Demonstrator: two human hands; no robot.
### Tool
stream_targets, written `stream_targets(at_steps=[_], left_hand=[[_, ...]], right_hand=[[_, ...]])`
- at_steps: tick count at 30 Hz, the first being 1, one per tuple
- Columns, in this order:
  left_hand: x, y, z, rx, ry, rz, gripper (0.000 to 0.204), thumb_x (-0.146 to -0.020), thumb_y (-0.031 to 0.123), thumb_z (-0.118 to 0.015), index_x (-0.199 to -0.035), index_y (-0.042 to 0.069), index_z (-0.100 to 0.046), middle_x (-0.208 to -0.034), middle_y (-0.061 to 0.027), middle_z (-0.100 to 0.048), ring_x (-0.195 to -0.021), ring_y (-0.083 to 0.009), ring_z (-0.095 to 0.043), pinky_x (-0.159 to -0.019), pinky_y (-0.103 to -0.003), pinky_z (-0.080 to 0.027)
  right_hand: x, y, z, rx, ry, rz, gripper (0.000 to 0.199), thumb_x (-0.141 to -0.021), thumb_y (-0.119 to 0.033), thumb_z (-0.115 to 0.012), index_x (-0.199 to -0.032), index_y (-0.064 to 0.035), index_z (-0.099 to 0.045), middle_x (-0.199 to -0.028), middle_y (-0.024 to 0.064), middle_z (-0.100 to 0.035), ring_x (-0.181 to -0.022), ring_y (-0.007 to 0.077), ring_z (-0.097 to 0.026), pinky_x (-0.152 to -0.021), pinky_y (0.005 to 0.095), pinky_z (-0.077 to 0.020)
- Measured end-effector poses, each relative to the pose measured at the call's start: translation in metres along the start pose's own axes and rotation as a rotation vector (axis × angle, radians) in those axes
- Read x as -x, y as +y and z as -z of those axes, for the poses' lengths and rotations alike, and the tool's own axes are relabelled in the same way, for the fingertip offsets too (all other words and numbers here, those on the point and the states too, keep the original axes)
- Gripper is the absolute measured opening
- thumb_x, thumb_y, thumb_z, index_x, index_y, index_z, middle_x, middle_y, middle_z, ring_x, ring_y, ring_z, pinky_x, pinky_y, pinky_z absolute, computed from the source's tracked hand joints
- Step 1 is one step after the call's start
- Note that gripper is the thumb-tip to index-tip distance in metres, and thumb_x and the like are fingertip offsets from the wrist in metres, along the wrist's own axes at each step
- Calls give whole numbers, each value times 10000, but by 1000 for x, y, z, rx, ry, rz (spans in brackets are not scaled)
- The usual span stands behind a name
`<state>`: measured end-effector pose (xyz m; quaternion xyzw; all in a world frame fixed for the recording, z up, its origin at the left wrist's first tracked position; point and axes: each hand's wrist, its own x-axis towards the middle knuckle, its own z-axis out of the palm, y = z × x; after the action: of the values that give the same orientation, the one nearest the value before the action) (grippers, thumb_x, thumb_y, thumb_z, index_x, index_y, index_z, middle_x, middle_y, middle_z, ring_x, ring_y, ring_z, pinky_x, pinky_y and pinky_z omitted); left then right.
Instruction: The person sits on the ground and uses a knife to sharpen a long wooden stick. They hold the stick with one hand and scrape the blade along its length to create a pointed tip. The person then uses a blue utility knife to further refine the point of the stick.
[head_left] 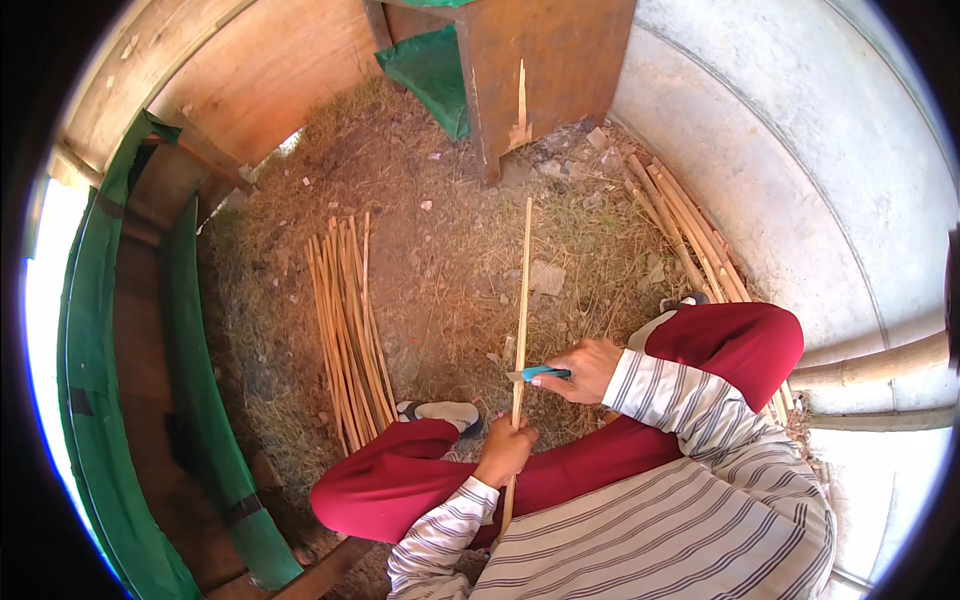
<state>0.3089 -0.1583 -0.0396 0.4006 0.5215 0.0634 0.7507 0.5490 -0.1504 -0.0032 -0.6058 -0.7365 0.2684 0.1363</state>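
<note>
My left hand (505,450) is closed round the lower part of a long, thin bamboo strip (524,280). The strip stands out ahead of me between my knees, and its lower end runs down by my striped shirt. In my right hand (588,370) is a knife with a blue handle (546,373), fingers wrapped round it. Its short blade touches the strip a little above my left hand. My legs, in dark red trousers, are bent out to both sides.
A bundle of thin strips (345,330) lies on the ground at left. Thicker bamboo poles (690,225) lie along the pale wall (780,150) at right. Ahead stands a wooden cabinet (560,70) with green sheeting. Green-covered rails (215,380) line the left side. Dry grass covers the ground.
</note>
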Motion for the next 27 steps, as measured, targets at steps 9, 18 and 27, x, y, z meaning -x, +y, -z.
stream_targets(at_steps=[9, 18, 27], left_hand=[[7, 2, -4, 41, 51, -6, 193, -840, 35, -565, -686, 73, -454, -549, -20, -457, -383, -127, -409, -331, -314, -297], [16, 9, -10, -2, -55, 64, 166, -846, 4, -579, -826, 97, -444, -557, -8, -455, -381, -111, -411, -320, -296, -302], [14, 9, -1, 86, -69, 66, 180, -850, 7, -589, -824, 102, -438, -570, -1, -440, -381, -97, -391, -313, -280, -285]], right_hand=[[-10, -5, 9, 56, -64, -150, 587, -950, -654, -483, -1084, -161, -774, -706, 147, -716, -598, 340, -701, -568, 445, -579], [-29, 48, 28, 106, -34, -315, 590, -971, -648, -448, -1129, -174, -762, -636, 112, -688, -618, 290, -706, -619, 425, -598], [-51, 40, 40, 12, -35, -469, 588, -970, -636, -465, -1143, -155, -755, -805, 158, -730, -791, 300, -723, -776, 440, -586]])
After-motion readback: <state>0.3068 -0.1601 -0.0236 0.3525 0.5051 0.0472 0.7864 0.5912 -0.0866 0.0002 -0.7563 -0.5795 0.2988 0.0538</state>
